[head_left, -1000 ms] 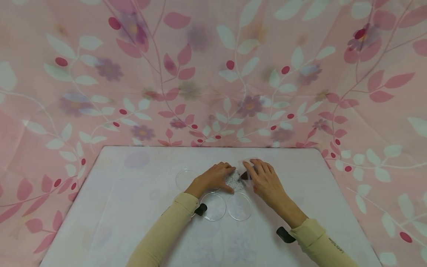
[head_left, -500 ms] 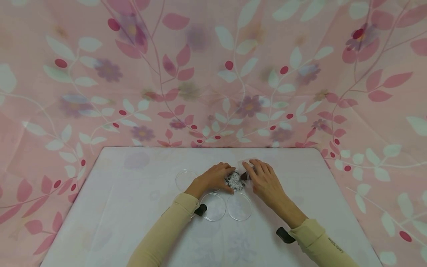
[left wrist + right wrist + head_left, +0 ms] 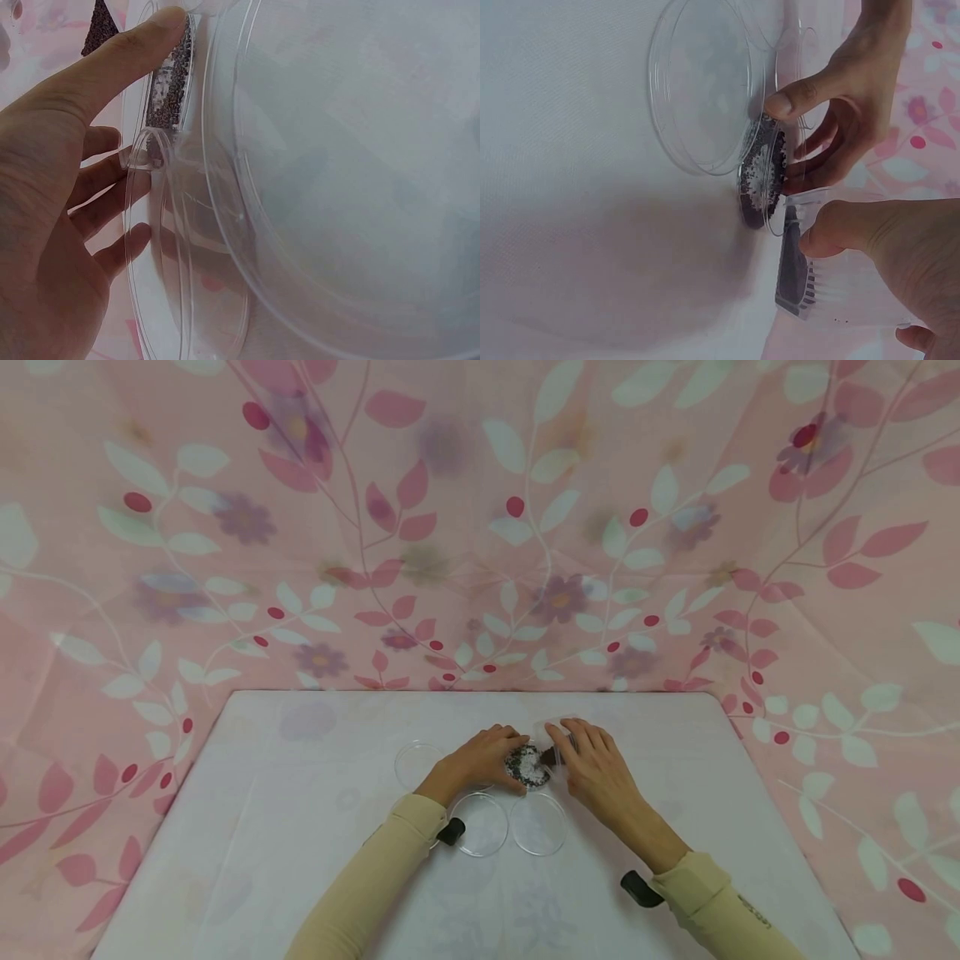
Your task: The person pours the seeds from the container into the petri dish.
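Note:
My left hand (image 3: 483, 758) grips the rim of a clear petri dish (image 3: 746, 214) from the left, thumb on the near side and fingers on the far side. Dark granules (image 3: 513, 768) cover much of this dish, with a pale patch showing at its middle. From the right, my right hand (image 3: 602, 768) holds a clear ribbed plastic container (image 3: 855, 292), tipped on its side with its mouth beside the dish. More dark granules (image 3: 791, 274) lie inside the container along its lower side. The right fingers are largely hidden in the right wrist view, where its thumb presses the container.
Petri dishes without granules stand close by: one in front of the filled dish (image 3: 538, 855), one to its left (image 3: 480, 856), and another farther back left (image 3: 397, 766). The left forearm partly covers more dish edges. A white-covered table (image 3: 300, 827) meets a floral cloth backdrop (image 3: 465, 568).
Granules in the gripped dish have gone from a thin scatter to a denser dark ring round a pale middle. Both hands keep nearly the same places.

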Available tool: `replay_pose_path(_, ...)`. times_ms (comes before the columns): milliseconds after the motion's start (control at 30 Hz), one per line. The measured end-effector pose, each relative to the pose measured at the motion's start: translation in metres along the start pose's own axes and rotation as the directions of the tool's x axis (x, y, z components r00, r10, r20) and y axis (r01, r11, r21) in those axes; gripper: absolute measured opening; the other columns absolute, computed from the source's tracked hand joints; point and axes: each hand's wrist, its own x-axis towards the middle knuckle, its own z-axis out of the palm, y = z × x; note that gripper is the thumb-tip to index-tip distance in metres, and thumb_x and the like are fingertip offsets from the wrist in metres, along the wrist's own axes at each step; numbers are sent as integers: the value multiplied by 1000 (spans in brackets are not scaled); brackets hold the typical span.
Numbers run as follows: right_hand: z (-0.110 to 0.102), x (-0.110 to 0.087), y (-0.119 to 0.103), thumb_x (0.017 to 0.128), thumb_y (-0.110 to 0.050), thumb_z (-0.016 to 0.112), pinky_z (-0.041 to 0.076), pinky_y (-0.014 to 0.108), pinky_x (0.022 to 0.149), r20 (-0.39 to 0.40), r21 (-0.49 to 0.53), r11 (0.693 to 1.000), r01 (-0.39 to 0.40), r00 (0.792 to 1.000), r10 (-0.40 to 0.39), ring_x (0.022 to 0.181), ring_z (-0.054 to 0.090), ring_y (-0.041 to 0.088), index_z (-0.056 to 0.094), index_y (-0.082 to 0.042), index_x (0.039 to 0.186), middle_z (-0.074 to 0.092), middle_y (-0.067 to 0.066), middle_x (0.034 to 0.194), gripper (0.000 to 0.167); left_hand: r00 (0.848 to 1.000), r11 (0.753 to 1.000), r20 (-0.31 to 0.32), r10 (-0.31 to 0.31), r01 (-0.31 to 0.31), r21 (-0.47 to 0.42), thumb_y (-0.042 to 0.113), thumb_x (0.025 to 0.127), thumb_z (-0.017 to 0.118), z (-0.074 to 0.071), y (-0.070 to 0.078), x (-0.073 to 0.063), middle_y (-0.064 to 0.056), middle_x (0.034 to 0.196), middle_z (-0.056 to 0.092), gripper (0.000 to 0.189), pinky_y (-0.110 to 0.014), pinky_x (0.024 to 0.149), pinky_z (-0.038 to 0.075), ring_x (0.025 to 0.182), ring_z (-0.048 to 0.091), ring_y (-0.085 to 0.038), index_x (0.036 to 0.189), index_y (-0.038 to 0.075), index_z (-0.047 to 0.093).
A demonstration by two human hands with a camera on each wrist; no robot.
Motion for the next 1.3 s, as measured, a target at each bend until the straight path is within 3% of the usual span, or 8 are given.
replay_pose_path(600, -3, -4, 3, 61, -12, 90, 45, 51, 102, 38, 14, 999, -39, 999, 39, 127, 50, 36, 44, -10, 145, 51, 18, 137, 96, 1000, 1000, 16, -15, 15, -8, 59, 72, 79, 1, 2, 3, 0, 141, 52, 93, -36, 110, 43, 127, 48, -18, 149, 20, 44)
replay_pose_path(1100, 2, -5, 5, 59, -15, 89, 48, 50, 98, -9, 22, 998, -54, 998, 54, 124, 51, 35, 44, -9, 145, 52, 17, 136, 98, 1000, 1000, 7, 4, -4, -5, 57, 72, 80, -2, 2, -1, -2, 141, 53, 92, -39, 110, 43, 128, 48, -20, 148, 19, 45)
replay_pose_path(1300, 0, -5, 7, 60, -16, 88, 46, 53, 99, -10, 87, 991, -103, 995, 104, 124, 51, 36, 42, -8, 145, 51, 17, 137, 97, 1000, 1000, -6, 6, -6, -26, 56, 72, 81, -2, 1, -1, -3, 140, 53, 91, -39, 110, 43, 127, 49, -20, 147, 19, 46)
